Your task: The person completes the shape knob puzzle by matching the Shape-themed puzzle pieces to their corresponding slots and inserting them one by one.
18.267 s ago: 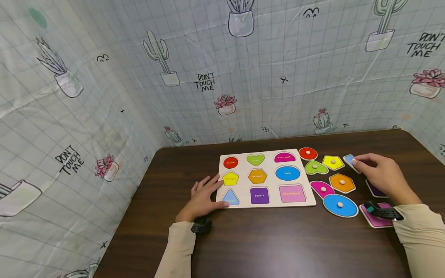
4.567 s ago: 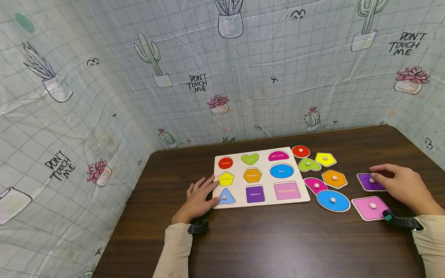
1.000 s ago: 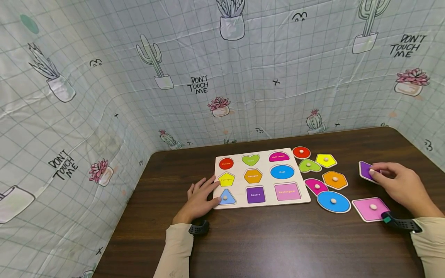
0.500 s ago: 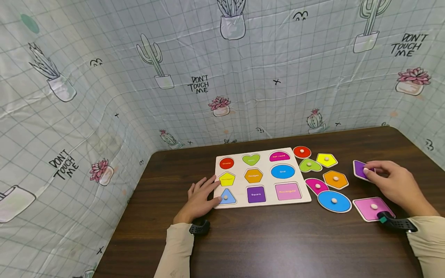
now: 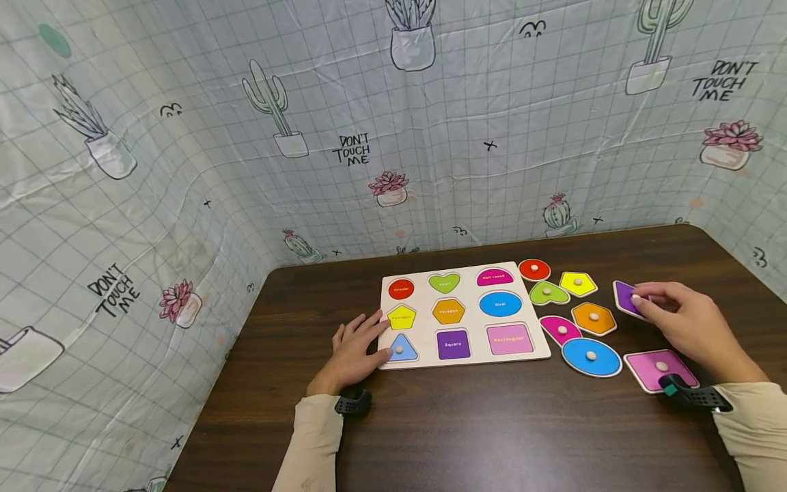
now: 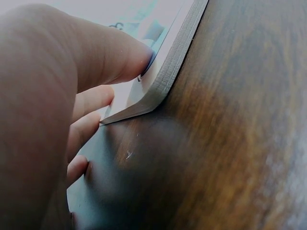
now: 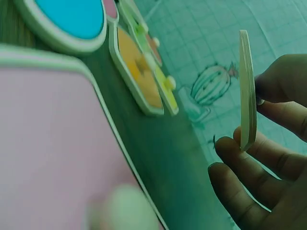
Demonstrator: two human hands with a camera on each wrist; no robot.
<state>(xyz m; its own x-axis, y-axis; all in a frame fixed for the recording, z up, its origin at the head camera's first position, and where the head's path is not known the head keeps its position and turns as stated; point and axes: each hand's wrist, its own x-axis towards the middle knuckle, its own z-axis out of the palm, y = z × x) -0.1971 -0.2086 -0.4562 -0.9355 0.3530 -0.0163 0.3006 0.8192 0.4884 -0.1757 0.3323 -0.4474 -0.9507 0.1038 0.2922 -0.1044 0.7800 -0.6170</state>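
My right hand [image 5: 691, 321] pinches the round knob of a purple square puzzle piece [image 5: 624, 298] and holds it tilted above the table. In the right wrist view that puzzle piece [image 7: 247, 91] shows edge-on, its face hidden, with fingertips on its far side. My left hand [image 5: 350, 352] rests at the left edge of the shape puzzle board [image 5: 424, 335], thumb on its near corner and fingers spread along the side. A blue triangle piece [image 5: 402, 350] with a knob lies in the board's triangle spot. The other spots, including the purple one marked Square [image 5: 453, 344], show printed shapes without knobs.
Right of the board lie several knobbed pieces: a red circle [image 5: 533, 270], green heart [image 5: 549, 293], yellow pentagon [image 5: 578, 283], orange hexagon [image 5: 593, 318], magenta half round [image 5: 559, 330], blue oval [image 5: 591, 357] and pink rectangle [image 5: 659, 371]. A printed cloth [image 5: 467, 184] hangs behind the table.
The blue triangle has gone from my right hand to the board. My right hand has since lifted the purple square from the table and carried it left. My left hand stays at the board.
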